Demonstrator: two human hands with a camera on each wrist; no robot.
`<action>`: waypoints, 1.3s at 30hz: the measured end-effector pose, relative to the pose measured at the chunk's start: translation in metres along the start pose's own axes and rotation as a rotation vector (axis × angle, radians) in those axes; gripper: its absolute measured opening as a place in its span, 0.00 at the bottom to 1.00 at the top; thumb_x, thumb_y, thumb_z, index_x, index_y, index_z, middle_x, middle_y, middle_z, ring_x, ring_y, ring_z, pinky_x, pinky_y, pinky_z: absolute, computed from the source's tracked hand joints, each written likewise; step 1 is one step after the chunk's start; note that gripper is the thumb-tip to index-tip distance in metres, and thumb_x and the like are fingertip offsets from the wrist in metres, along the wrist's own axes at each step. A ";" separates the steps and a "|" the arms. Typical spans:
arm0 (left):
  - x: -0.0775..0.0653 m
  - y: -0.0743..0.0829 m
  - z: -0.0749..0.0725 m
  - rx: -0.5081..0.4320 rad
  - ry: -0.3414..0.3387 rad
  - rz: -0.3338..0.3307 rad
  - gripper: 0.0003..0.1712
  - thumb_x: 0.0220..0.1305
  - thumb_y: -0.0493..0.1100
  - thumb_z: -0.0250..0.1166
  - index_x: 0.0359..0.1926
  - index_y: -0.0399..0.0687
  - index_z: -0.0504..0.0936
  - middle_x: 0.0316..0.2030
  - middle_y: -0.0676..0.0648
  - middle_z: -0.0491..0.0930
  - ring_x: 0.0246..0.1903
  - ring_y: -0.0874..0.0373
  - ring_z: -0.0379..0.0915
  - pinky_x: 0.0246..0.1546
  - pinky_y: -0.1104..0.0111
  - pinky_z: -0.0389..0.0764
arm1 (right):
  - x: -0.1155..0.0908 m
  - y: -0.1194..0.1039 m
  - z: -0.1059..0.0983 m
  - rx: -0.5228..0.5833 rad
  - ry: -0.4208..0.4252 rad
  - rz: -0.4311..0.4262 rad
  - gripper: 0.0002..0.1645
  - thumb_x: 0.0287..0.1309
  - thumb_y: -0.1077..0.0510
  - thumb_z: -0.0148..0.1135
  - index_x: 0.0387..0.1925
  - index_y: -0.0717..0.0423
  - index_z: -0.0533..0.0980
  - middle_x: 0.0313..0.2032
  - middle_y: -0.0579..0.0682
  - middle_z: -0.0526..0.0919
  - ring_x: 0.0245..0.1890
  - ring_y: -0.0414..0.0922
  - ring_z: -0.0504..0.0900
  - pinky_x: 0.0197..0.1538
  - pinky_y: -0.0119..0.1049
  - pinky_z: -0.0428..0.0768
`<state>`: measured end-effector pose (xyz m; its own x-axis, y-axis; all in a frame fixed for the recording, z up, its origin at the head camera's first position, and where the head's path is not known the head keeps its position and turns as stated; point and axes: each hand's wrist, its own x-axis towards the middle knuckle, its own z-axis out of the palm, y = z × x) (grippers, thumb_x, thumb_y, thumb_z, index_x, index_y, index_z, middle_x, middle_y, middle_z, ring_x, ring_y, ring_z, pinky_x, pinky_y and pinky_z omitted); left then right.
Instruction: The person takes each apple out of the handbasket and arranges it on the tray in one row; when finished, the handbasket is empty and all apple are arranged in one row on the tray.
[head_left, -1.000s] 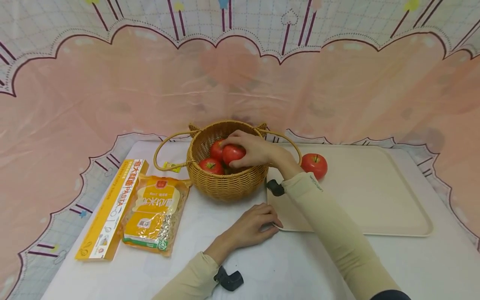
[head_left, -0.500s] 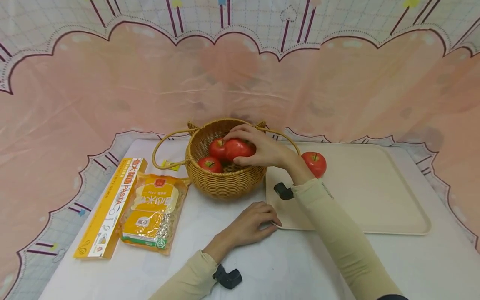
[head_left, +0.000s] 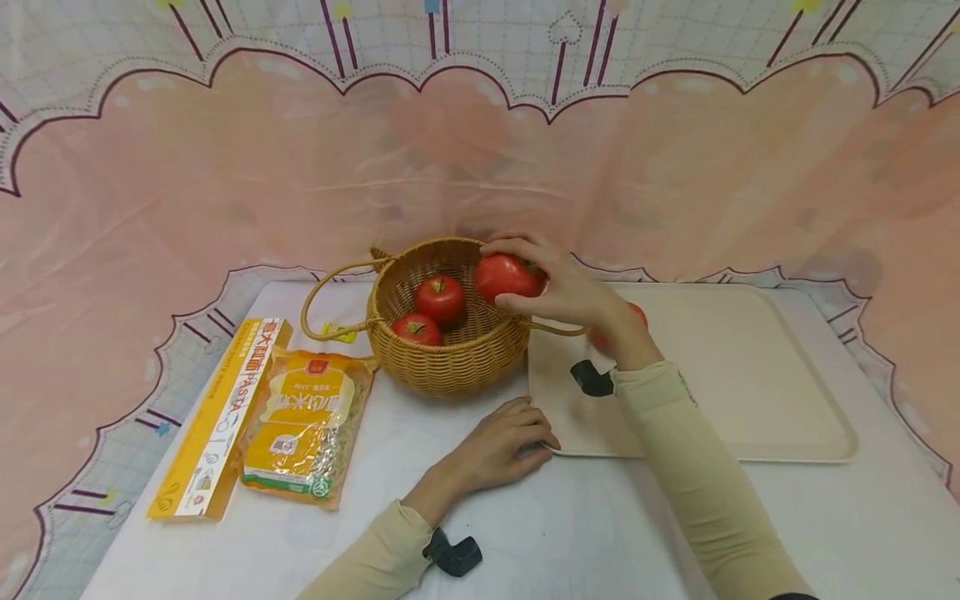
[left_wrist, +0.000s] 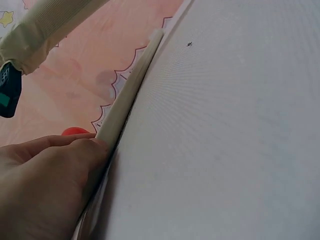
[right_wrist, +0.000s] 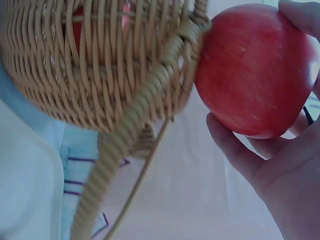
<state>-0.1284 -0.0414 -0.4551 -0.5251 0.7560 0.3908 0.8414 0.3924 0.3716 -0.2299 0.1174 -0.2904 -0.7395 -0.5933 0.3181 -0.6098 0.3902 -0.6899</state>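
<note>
My right hand (head_left: pixel 566 287) grips a red apple (head_left: pixel 510 277) at the right rim of the wicker basket (head_left: pixel 450 371). Fingers and thumb wrap the held apple (right_wrist: pixel 255 70) in the right wrist view, close beside the basket's woven wall (right_wrist: pixel 100 65). Two more apples lie inside the basket, one toward the middle (head_left: pixel 440 300) and one nearer the front (head_left: pixel 417 329). At the near left corner of the beige tray (head_left: pixel 750 375), my left hand (head_left: pixel 498 446) pinches the rim. The tray edge (left_wrist: pixel 122 107) runs past those fingers in the left wrist view.
Another apple (head_left: pixel 637 315) on the tray is mostly hidden behind the right forearm. Left of the basket lie a yellow pasta box (head_left: pixel 217 425) and an orange food packet (head_left: pixel 307 425). The basket's left handle (head_left: pixel 306 312) sticks outward. A patterned curtain (head_left: pixel 480 167) hangs behind.
My right hand has lifted the apple from among the others and carried it right and slightly up to the basket's rim. The left hand has stayed at the tray corner.
</note>
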 end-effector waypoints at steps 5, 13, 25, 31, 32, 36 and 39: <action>-0.001 -0.002 0.002 0.007 0.002 0.000 0.05 0.61 0.45 0.64 0.38 0.59 0.84 0.37 0.60 0.79 0.47 0.65 0.71 0.69 0.62 0.60 | -0.013 -0.020 -0.013 -0.026 0.005 0.004 0.32 0.51 0.58 0.68 0.59 0.50 0.70 0.63 0.52 0.64 0.59 0.48 0.68 0.59 0.51 0.72; -0.002 -0.002 0.003 -0.005 0.017 0.009 0.05 0.60 0.44 0.65 0.38 0.58 0.84 0.37 0.60 0.78 0.46 0.65 0.71 0.69 0.62 0.60 | -0.025 0.022 -0.018 -0.067 0.039 0.004 0.33 0.50 0.55 0.71 0.59 0.45 0.71 0.63 0.48 0.65 0.60 0.47 0.68 0.59 0.52 0.72; 0.001 -0.003 0.006 -0.004 0.032 -0.002 0.05 0.59 0.42 0.66 0.37 0.58 0.84 0.36 0.60 0.78 0.45 0.66 0.72 0.69 0.62 0.60 | -0.050 0.052 -0.035 -0.163 0.064 0.124 0.33 0.50 0.46 0.69 0.59 0.31 0.69 0.63 0.42 0.64 0.59 0.47 0.68 0.57 0.55 0.73; 0.001 -0.003 0.007 -0.003 0.024 -0.006 0.05 0.60 0.43 0.65 0.38 0.58 0.84 0.36 0.60 0.78 0.46 0.66 0.72 0.70 0.62 0.59 | -0.060 0.066 -0.040 -0.136 0.065 0.136 0.33 0.50 0.49 0.70 0.58 0.32 0.70 0.63 0.41 0.64 0.59 0.48 0.69 0.58 0.58 0.72; 0.001 -0.003 0.007 -0.002 0.024 -0.007 0.05 0.60 0.43 0.65 0.38 0.58 0.84 0.37 0.60 0.78 0.46 0.66 0.72 0.70 0.63 0.59 | -0.062 0.068 -0.040 -0.136 0.065 0.134 0.33 0.50 0.50 0.70 0.58 0.33 0.70 0.63 0.42 0.64 0.59 0.48 0.69 0.58 0.58 0.72; 0.000 -0.004 0.007 0.006 0.023 -0.004 0.06 0.60 0.43 0.64 0.38 0.58 0.84 0.37 0.60 0.78 0.46 0.66 0.72 0.69 0.62 0.59 | -0.069 0.074 -0.042 -0.137 0.069 0.168 0.33 0.49 0.49 0.70 0.58 0.33 0.71 0.64 0.42 0.63 0.59 0.49 0.69 0.57 0.60 0.72; 0.000 -0.005 0.007 0.018 0.032 0.006 0.05 0.60 0.43 0.65 0.37 0.58 0.84 0.36 0.60 0.78 0.46 0.65 0.72 0.69 0.62 0.61 | -0.074 0.077 -0.044 -0.117 0.085 0.209 0.34 0.49 0.48 0.70 0.59 0.32 0.70 0.65 0.42 0.62 0.60 0.50 0.68 0.56 0.61 0.72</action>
<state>-0.1318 -0.0391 -0.4630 -0.5233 0.7414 0.4201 0.8468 0.3972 0.3538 -0.2347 0.2222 -0.3390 -0.8714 -0.4314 0.2337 -0.4662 0.5796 -0.6684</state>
